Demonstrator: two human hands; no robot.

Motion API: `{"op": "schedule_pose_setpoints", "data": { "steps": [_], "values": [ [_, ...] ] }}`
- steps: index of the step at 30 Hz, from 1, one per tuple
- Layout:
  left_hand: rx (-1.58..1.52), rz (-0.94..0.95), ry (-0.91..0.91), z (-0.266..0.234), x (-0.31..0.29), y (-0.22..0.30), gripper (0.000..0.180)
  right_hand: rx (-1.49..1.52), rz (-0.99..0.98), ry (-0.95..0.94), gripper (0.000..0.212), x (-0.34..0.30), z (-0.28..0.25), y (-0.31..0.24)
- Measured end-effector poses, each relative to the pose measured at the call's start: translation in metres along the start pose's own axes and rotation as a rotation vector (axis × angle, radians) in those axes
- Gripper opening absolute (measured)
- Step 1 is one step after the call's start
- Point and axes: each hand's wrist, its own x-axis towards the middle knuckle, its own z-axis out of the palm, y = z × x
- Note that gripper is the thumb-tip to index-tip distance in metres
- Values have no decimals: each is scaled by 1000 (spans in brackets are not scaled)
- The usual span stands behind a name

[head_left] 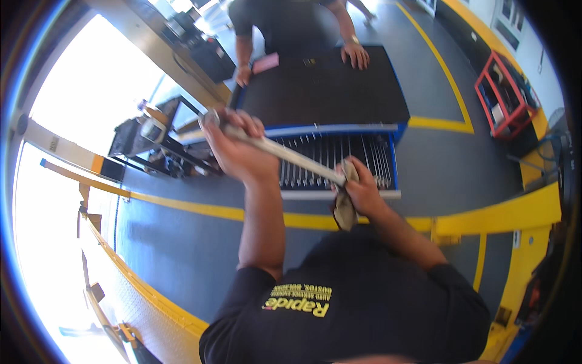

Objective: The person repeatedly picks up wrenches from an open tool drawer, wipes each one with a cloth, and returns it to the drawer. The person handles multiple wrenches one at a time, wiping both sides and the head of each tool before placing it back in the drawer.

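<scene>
A long silver wrench (297, 159) slants across the view in front of me, its upper end to the left. My left hand (233, 142) is closed round the wrench near that rounded end. At the lower end, my right hand (362, 189) grips a stained, light-coloured rag (345, 209) that is bunched round the metal. Beneath the wrench, a drawer (370, 195) is pulled out, with several wrenches (377, 159) lying side by side in it. The wrench hides part of that row.
The drawer belongs to a blue tool cabinet with a black top (321, 91). Across it, another person (285, 27) rests both hands on it, beside a pink item (265, 62). A dark cart (154, 130) holds a bottle. Yellow rails (497, 215) flank me; a red trolley (503, 97) stands right.
</scene>
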Motion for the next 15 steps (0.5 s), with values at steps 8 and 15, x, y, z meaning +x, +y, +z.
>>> {"op": "schedule_pose_setpoints", "data": {
  "steps": [8, 15],
  "values": [
    [-42, -329, 254, -41, 31, -60, 40, 262, 236, -39, 56, -12, -12, -15],
    [9, -341, 88, -28, 0, -68, 46, -290, 228, -327, 27, 11, -8, -24]
  ]
}}
